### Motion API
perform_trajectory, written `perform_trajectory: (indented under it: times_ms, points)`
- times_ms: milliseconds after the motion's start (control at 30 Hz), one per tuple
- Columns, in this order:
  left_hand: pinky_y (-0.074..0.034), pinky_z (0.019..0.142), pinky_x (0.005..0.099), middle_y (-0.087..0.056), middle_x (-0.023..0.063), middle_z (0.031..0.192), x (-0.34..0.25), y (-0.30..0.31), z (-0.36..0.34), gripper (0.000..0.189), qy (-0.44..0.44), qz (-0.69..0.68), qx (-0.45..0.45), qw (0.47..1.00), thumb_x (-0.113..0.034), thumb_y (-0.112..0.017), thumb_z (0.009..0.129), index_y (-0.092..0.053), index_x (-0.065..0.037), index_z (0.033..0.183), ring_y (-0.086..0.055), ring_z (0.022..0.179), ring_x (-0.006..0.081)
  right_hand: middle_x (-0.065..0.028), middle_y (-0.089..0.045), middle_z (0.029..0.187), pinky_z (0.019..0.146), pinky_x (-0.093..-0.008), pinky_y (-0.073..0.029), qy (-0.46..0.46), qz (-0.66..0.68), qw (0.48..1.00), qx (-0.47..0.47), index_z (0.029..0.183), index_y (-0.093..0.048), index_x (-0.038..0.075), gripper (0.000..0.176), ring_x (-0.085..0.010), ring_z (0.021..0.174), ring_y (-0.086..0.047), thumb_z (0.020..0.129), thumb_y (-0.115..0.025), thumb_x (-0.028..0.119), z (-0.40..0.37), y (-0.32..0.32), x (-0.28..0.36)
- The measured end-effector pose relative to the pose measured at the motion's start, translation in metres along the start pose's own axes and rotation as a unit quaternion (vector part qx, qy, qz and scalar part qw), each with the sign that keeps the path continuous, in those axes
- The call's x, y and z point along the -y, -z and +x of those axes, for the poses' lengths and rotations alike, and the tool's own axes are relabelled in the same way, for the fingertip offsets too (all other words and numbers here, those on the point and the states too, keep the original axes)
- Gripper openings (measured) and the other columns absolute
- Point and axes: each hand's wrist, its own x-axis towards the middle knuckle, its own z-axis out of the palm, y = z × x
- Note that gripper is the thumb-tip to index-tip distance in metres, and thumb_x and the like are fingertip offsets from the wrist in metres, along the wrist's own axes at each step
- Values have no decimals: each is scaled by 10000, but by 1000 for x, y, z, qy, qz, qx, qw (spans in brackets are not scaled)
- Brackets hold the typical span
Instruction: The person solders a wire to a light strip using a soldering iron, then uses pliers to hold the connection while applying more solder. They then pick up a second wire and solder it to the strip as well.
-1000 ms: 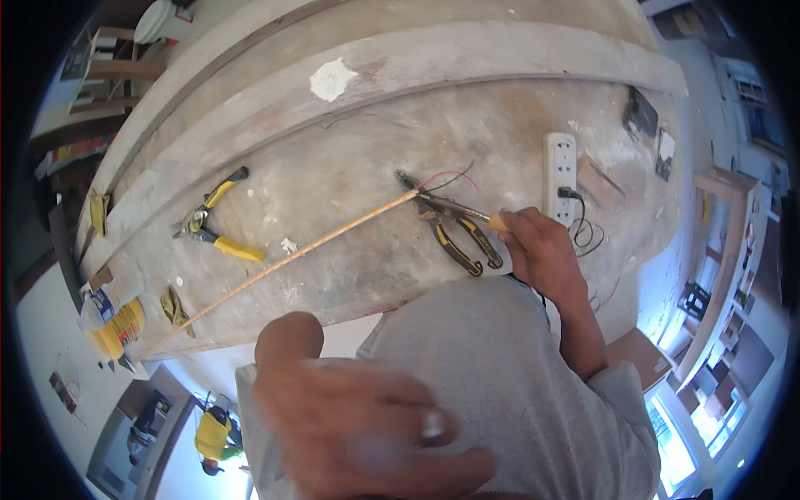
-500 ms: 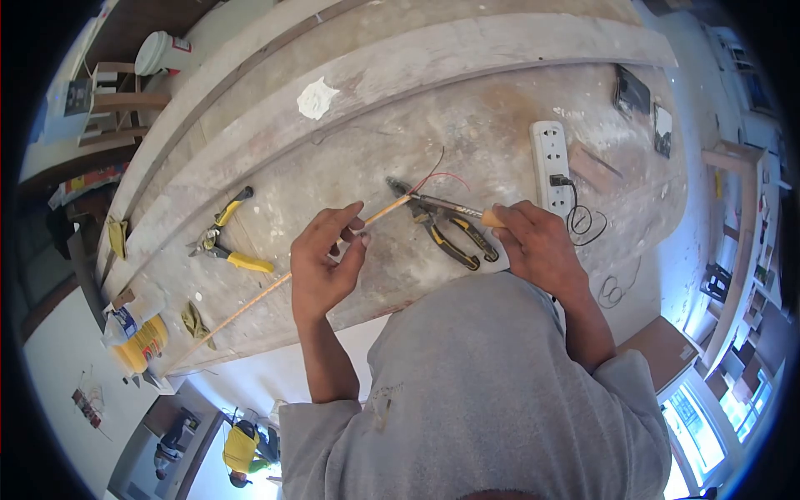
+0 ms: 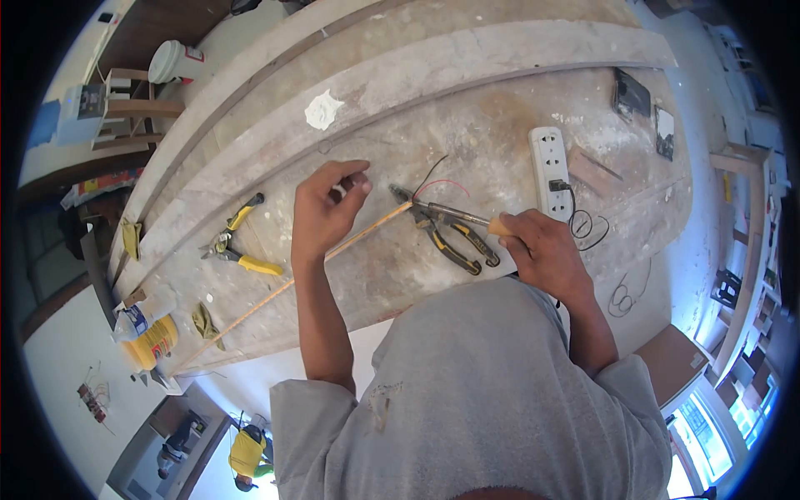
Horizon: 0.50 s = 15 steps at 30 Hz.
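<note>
My right hand (image 3: 546,254) grips the light-coloured handle of a soldering iron (image 3: 454,212). The iron's tip meets the end of a narrow orange-yellow LED strip (image 3: 367,225), where a red wire (image 3: 450,182) and a dark wire (image 3: 428,172) stick out. Beneath that end lie black-and-yellow pliers (image 3: 450,243). Raised above the strip, my left hand (image 3: 325,208) is closed with curled fingers and thumb near each other; whatever it may hold is too small to make out. Left of it rest yellow-handled snips (image 3: 229,242).
A white power strip (image 3: 548,171) with a black plug and cable lies right, beside a wooden block (image 3: 594,170). A dark phone-like object (image 3: 631,93) is beyond. A long board (image 3: 467,52) crosses the back. A yellow bottle (image 3: 152,340) stands left. A person in yellow (image 3: 247,452) is in the background.
My left hand has moved up and away from the strip's end. The soldering iron stays at the wire joint in my right hand. The view has shifted slightly.
</note>
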Motion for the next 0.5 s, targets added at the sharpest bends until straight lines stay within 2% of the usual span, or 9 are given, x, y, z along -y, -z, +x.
perform_trajectory:
  times_ms: [33,67,100,167,200,267,367,500]
  points:
    - [-545,747,293,-786,30,1020,1,1,14,268,-6,35,51,998,-154,-823,957,-811,-55,1206,-705,918,123,-161,-713,975,750,-472,-576,1,0,1000,-3,1233,-747,13,294,-380,838,-716,954,-759,104,-2,1,-1]
    - [-561,754,346,-797,70,986,-2,-6,29,199,-13,36,68,997,-189,-817,946,-832,-67,1102,-729,904,175,-161,-713,975,750,-472,-576,1,-1,1000,-5,1233,-747,13,294,-380,838,-716,954,-759,104,-4,3,0]
    - [-561,754,346,-797,70,986,-5,-12,45,199,-13,37,68,997,-189,-817,946,-832,-67,1102,-729,904,175,-162,-716,979,752,-473,-574,-13,10,1000,-8,1233,-749,16,292,-381,844,-717,956,-760,106,-5,6,1]
    - [-577,761,408,-801,142,967,-15,-23,72,229,-48,214,237,947,-259,-821,911,-839,-64,1031,-758,886,277,-162,-719,982,755,-473,-572,-27,21,999,-11,1233,-751,18,290,-382,850,-718,958,-761,109,-9,11,3]
    - [-577,761,408,-801,142,967,-23,-30,79,229,-48,213,237,947,-259,-821,911,-839,-64,1031,-758,886,277,-162,-720,977,756,-474,-570,-40,19,999,-12,1236,-749,20,293,-383,853,-718,956,-762,104,-10,14,4]
    - [-598,792,500,-792,208,916,-39,-47,92,303,20,319,318,893,-335,-802,844,-825,-36,885,-765,902,407,-163,-721,973,757,-476,-569,-52,18,998,-14,1240,-748,23,296,-384,855,-717,954,-764,100,-13,16,3]
    - [-591,785,499,-796,216,975,-41,-65,104,324,27,372,340,863,-353,-815,805,-842,-72,962,-758,904,413,-162,-714,949,755,-480,-567,-33,16,998,-49,1227,-748,21,290,-386,840,-711,945,-769,88,-19,15,2]
    - [-600,797,509,-790,229,979,-40,-81,104,288,-10,391,333,858,-318,-803,780,-829,-65,916,-755,908,430,-166,-718,948,755,-476,-570,-49,21,997,-48,1213,-752,16,291,-382,828,-714,929,-778,75,-22,15,3]
